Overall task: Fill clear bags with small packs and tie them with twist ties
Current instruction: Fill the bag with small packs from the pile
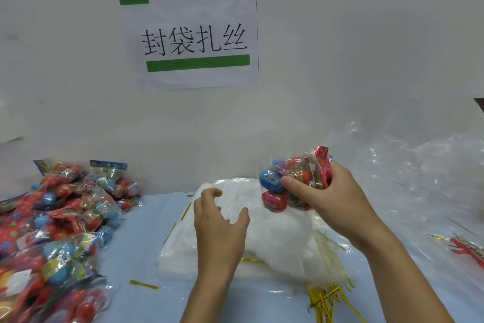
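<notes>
Head view: right hand (322, 191) grasps small packs (290, 181); left hand (220, 218) released; pack pile (52, 231) cut off.

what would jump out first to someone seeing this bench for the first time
Likely the white sign with big black characters and green bars, taped to the wall dead centre. Next, the right hand gripping a bundle of colourful small packs above the stack of clear bags, the left hand hovering over it. A bright heap of packs fills the left, gold twist ties lower right.
</notes>
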`<state>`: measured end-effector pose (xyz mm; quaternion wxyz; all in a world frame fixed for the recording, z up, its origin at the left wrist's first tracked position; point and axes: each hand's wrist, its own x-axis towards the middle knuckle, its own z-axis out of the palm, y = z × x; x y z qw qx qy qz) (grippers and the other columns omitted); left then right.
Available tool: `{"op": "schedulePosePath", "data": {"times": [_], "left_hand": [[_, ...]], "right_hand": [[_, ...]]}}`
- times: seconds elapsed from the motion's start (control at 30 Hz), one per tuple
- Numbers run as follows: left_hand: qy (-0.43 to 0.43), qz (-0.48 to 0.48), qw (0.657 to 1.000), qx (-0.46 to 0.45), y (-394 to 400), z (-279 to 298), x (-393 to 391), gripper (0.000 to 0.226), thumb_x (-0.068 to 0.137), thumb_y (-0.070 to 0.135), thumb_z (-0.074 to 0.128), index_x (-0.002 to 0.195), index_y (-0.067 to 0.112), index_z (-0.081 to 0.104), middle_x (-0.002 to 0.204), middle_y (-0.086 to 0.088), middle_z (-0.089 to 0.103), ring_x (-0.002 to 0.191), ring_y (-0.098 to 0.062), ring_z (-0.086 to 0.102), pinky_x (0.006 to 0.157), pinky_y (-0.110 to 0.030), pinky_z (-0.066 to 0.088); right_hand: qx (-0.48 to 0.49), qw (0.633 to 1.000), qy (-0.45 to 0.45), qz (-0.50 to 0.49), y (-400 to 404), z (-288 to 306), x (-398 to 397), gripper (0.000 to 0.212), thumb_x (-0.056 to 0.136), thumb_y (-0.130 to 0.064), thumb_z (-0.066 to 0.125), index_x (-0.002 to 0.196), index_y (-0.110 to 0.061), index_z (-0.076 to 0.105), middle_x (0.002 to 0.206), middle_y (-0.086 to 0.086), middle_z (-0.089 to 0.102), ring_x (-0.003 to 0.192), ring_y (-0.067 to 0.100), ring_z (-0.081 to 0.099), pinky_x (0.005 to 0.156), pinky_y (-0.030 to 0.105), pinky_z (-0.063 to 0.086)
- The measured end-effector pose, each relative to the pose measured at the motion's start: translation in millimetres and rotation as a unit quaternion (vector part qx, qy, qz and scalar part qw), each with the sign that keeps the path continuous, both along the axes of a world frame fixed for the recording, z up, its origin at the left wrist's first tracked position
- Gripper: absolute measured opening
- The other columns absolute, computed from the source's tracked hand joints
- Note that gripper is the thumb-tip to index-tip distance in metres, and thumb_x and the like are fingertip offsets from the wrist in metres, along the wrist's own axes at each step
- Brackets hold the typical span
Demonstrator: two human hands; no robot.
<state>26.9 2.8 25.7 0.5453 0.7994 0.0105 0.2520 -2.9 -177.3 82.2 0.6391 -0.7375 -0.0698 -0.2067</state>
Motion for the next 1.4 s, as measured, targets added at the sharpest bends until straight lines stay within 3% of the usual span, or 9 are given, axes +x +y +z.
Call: {"op": "schedulePosePath", "data": {"times": [0.1, 0.17, 0.27, 0.33, 0.47, 0.77, 0.87, 0.97, 1.4], "left_hand": [[0.12, 0.008, 0.992, 0.043, -5, -5, 1, 0.063, 0.083, 0.039, 0.075, 0.132, 0.013, 0.044, 0.124, -0.003, 0.053, 0.114, -0.022, 0.054, 0.085, -0.026, 0.04], [0.157, -0.005, 0.984, 0.077, -7, -9, 0, 0.051, 0.084, 0.035, 0.075, 0.124, 0.011, 0.054, 0.116, -0.003, 0.058, 0.111, -0.021, 0.056, 0.085, -0.025, 0.041], [0.116, -0.009, 0.991, 0.059, -6, -8, -1, 0.01, 0.087, 0.02, 0.069, 0.093, 0.019, 0.062, 0.104, 0.0, 0.06, 0.103, -0.016, 0.056, 0.076, -0.022, 0.037], [0.075, -0.015, 0.997, -0.003, -4, -5, 0, 0.01, 0.088, 0.014, 0.064, 0.083, 0.019, 0.057, 0.097, 0.004, 0.06, 0.099, -0.013, 0.056, 0.071, -0.021, 0.037], [0.034, -0.032, 0.991, -0.129, -5, 2, 0, 0.015, 0.094, 0.015, 0.057, 0.084, 0.02, 0.047, 0.087, 0.003, 0.056, 0.079, -0.018, 0.062, 0.067, -0.037, 0.051], [-0.038, -0.06, 0.989, -0.128, -3, 4, 0, 0.011, 0.099, 0.02, 0.058, 0.091, 0.028, 0.059, 0.09, 0.016, 0.062, 0.092, -0.02, 0.065, 0.078, -0.048, 0.058], [-0.061, -0.079, 0.991, -0.089, -5, 3, 0, 0.016, 0.097, 0.014, 0.057, 0.09, 0.028, 0.06, 0.095, 0.017, 0.063, 0.097, -0.013, 0.063, 0.079, -0.04, 0.059], [-0.089, -0.076, 0.993, -0.021, -7, 1, -1, 0.026, 0.094, 0.009, 0.059, 0.089, 0.034, 0.058, 0.104, 0.011, 0.058, 0.103, 0.0, 0.054, 0.071, -0.017, 0.05], [0.067, -0.117, 0.988, -0.071, -5, -8, 3, 0.032, 0.092, 0.012, 0.062, 0.111, 0.031, 0.045, 0.095, -0.001, 0.065, 0.072, -0.006, 0.066, 0.056, -0.016, 0.051]], "right_hand": [[-0.052, 0.998, 0.018, -0.006, 1, -2, 0, 0.028, 0.076, -0.035, 0.084, 0.099, -0.028, 0.071, 0.089, -0.013, 0.077, 0.081, 0.005, 0.075, 0.065, 0.02, 0.059], [-0.061, 0.998, 0.022, -0.008, 1, -3, 1, 0.029, 0.075, -0.032, 0.085, 0.1, -0.027, 0.072, 0.088, -0.013, 0.077, 0.08, 0.005, 0.075, 0.063, 0.019, 0.059], [-0.072, 0.996, 0.012, -0.047, -1, -3, 1, 0.025, 0.075, -0.028, 0.086, 0.096, -0.03, 0.072, 0.084, -0.017, 0.076, 0.076, 0.002, 0.074, 0.061, 0.017, 0.057], [-0.089, 0.993, -0.001, -0.082, -2, -1, 1, 0.024, 0.075, -0.029, 0.087, 0.092, -0.032, 0.07, 0.081, -0.023, 0.074, 0.073, -0.002, 0.072, 0.059, 0.012, 0.054], [-0.071, 0.995, -0.033, -0.062, -1, 4, -3, 0.027, 0.075, -0.027, 0.087, 0.092, -0.033, 0.068, 0.081, -0.026, 0.073, 0.073, -0.003, 0.072, 0.057, 0.009, 0.052], [-0.156, 0.975, 0.077, 0.141, -2, 10, -11, 0.027, 0.074, -0.017, 0.088, 0.09, -0.033, 0.073, 0.086, -0.011, 0.077, 0.076, 0.01, 0.076, 0.059, 0.021, 0.059], [-0.206, 0.965, 0.105, 0.123, 0, 3, -7, 0.032, 0.074, -0.018, 0.087, 0.079, -0.046, 0.072, 0.079, -0.014, 0.076, 0.071, 0.007, 0.075, 0.057, 0.021, 0.059], [-0.225, 0.969, 0.101, 0.034, 2, -6, 1, 0.021, 0.071, -0.025, 0.087, 0.086, -0.029, 0.073, 0.081, -0.007, 0.076, 0.075, 0.011, 0.075, 0.067, 0.036, 0.064], [-0.14, 0.988, -0.014, -0.061, 25, -31, 13, 0.036, 0.068, -0.036, 0.088, 0.097, -0.037, 0.066, 0.091, -0.024, 0.073, 0.082, -0.002, 0.071, 0.07, 0.021, 0.06]]}}
